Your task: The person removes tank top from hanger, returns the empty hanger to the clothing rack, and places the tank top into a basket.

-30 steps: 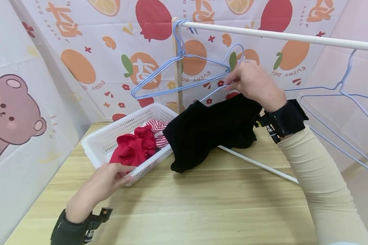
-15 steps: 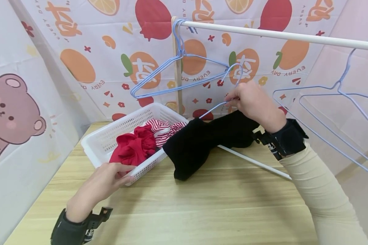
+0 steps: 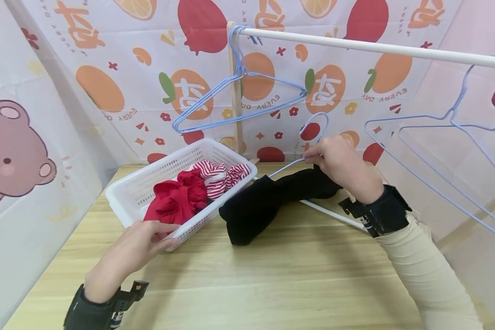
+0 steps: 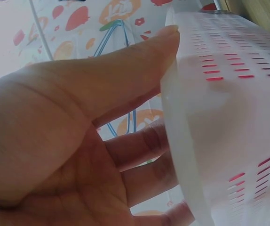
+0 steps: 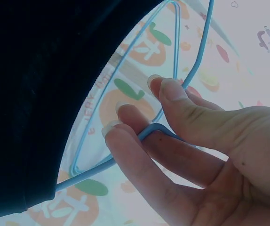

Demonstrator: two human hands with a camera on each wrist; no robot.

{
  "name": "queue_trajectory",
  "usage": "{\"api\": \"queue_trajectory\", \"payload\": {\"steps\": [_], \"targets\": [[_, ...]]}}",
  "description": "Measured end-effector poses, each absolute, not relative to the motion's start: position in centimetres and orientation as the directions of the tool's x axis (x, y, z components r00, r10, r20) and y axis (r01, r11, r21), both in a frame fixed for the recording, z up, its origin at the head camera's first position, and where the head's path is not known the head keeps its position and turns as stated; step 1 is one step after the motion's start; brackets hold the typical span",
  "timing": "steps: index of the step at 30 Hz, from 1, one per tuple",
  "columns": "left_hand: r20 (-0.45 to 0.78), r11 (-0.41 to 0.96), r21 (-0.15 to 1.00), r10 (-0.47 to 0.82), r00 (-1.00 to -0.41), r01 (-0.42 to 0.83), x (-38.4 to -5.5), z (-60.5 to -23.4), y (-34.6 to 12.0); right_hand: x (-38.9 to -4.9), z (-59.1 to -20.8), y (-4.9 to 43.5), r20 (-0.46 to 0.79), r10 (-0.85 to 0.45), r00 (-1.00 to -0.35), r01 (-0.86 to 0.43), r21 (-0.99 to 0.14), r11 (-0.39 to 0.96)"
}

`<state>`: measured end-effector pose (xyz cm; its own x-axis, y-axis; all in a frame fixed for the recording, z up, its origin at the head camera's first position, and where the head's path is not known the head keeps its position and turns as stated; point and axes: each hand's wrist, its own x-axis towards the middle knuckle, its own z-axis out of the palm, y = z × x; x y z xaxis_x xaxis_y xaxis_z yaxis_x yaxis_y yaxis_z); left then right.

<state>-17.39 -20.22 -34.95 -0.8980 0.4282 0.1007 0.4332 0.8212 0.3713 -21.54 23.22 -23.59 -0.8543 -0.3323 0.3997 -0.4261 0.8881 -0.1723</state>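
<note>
My right hand [image 3: 340,165] pinches the neck of a blue wire hanger [image 3: 313,133], thumb against the first fingers, just below its hook. I judge this grip keeps the hanger level while the black garment [image 3: 268,201] hangs from it. The garment drapes off the hanger to the left of my hand, and its lower end rests on the table [image 3: 272,284] just beside the basket [image 3: 148,183]. In the right wrist view the wire runs between my fingertips [image 5: 125,110] and the black cloth fills the left of the frame.

My left hand [image 3: 138,245] grips the near corner of the basket, thumb over the rim and fingers curled against the outside wall. I judge this hold steadies the basket against sliding. The left wrist view shows the thumb [image 4: 125,70] lying along the white perforated wall [image 4: 238,94].

Basket contents: a red garment [image 3: 175,201] at the near side and a red-and-white striped garment [image 3: 222,174] at the far side. Both lie crumpled, touching each other.

Above the basket a white rail [image 3: 354,46] carries an empty blue hanger [image 3: 239,96] at its left end. More empty hangers [image 3: 437,151] hang far to the right of the basket. A white rod [image 3: 334,215] lies on the table behind the black garment.
</note>
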Motion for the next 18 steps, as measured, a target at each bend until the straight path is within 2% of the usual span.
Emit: {"api": "queue_trajectory", "payload": {"steps": [18], "targets": [[0.126,0.816,0.358,0.440,-0.889,0.454,-17.7,-35.4,-20.3,-20.6,-25.6,23.4,0.366,-0.286,-0.885,-0.381,-0.219,0.898]]}}
